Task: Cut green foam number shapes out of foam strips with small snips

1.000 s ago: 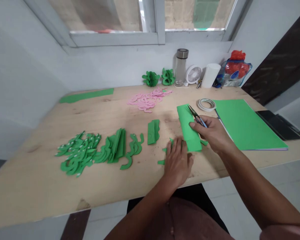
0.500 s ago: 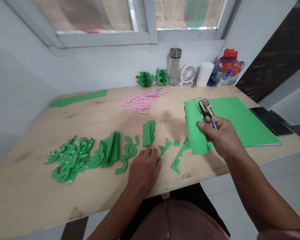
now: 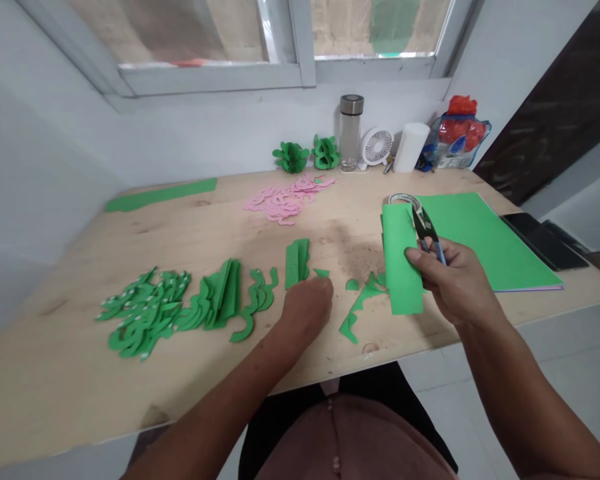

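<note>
My left hand (image 3: 309, 307) is closed, fingers curled down over a green paper scrap (image 3: 321, 273) whose edge shows beyond the knuckles. Just past it lies a folded green paper piece (image 3: 297, 261) with a wavy edge. My right hand (image 3: 450, 277) grips a folded strip of green paper (image 3: 403, 267) with the thumb on its face, together with scissors (image 3: 427, 230) whose dark blades point up and away. Between the hands lie jagged green offcuts (image 3: 363, 300). Left of my left hand are curved green cutouts (image 3: 260, 297) and a stack of folded green pieces (image 3: 223, 297).
A heap of curly green cutouts (image 3: 150, 310) lies at left, pink cutouts (image 3: 283, 199) farther back. Green sheets (image 3: 465, 233), a tape roll (image 3: 400, 199) and a dark phone (image 3: 543, 240) are at right. A glass bottle (image 3: 350, 137) and small fan (image 3: 377, 146) stand by the wall.
My left hand has moved right and forward onto the scrap and its fingers have closed. My right hand has shifted slightly right with the paper and scissors.
</note>
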The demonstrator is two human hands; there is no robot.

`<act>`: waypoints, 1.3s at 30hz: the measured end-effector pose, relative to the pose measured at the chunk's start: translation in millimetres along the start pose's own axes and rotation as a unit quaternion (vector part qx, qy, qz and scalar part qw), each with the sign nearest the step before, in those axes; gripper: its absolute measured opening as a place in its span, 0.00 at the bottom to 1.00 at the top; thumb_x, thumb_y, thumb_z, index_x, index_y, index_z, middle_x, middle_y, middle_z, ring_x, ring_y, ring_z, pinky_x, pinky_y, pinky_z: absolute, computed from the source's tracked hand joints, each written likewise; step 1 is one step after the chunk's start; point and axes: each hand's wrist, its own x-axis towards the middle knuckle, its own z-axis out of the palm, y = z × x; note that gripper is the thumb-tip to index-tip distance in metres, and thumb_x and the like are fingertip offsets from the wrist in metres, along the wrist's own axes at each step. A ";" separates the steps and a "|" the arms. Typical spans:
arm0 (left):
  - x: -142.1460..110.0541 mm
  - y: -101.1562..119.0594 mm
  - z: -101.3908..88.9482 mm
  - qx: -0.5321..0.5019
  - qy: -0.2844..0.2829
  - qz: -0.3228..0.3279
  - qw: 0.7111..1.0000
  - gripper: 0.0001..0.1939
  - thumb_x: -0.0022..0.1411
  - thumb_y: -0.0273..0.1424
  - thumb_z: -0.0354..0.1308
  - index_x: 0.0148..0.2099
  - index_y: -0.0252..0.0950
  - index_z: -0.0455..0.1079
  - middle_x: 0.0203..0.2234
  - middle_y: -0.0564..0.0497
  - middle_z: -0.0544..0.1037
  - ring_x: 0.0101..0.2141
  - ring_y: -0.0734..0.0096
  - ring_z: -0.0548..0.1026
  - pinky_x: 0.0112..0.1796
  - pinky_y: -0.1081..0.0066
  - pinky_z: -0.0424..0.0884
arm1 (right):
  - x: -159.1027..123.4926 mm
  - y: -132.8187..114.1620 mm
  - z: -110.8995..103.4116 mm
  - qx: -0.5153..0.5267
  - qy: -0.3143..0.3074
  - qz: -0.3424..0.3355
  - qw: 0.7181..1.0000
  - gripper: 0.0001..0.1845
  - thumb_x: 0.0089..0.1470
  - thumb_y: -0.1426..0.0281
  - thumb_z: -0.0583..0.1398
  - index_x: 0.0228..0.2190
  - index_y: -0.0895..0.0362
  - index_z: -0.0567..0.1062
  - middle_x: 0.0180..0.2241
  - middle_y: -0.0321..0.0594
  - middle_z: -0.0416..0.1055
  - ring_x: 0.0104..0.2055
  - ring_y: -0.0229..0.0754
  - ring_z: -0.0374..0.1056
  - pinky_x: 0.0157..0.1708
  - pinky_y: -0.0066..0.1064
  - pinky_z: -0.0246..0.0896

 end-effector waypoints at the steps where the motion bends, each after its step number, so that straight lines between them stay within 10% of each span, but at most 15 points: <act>1: 1.4 0.3 -1.1 0.001 -0.003 0.004 1.000 0.14 0.61 0.19 0.48 0.42 0.31 0.75 0.36 0.38 0.82 0.39 0.54 0.81 0.37 0.63 0.73 | -0.4 0.0 -0.9 0.004 0.002 0.001 1.000 0.24 0.40 0.60 0.72 0.18 0.53 0.63 0.17 0.25 0.47 0.17 0.30 0.41 0.15 0.26 0.36; 22: 2.2 -4.3 -2.1 -0.038 0.015 -0.008 0.999 0.17 0.59 0.16 0.46 0.40 0.31 0.75 0.35 0.38 0.81 0.39 0.53 0.80 0.38 0.60 0.73 | -1.8 6.0 -0.5 0.007 0.005 -0.002 1.000 0.21 0.41 0.61 0.71 0.18 0.54 0.63 0.18 0.26 0.47 0.18 0.31 0.41 0.16 0.26 0.36; 31: 41.1 44.2 -14.5 -0.240 0.045 0.063 0.968 0.13 0.64 0.26 0.52 0.44 0.35 0.77 0.31 0.50 0.83 0.31 0.69 0.80 0.35 0.72 0.74 | -1.7 1.6 -0.3 0.001 0.014 -0.009 1.000 0.23 0.41 0.59 0.71 0.18 0.53 0.63 0.17 0.25 0.46 0.17 0.31 0.40 0.15 0.26 0.36; 39: -27.7 1.7 0.5 -0.204 0.035 0.071 0.976 0.16 0.60 0.25 0.57 0.51 0.34 0.73 0.42 0.44 0.81 0.39 0.60 0.80 0.42 0.62 0.75 | -0.3 4.9 -4.1 0.044 0.028 0.010 0.999 0.22 0.39 0.62 0.73 0.17 0.54 0.65 0.17 0.26 0.49 0.18 0.31 0.42 0.16 0.26 0.37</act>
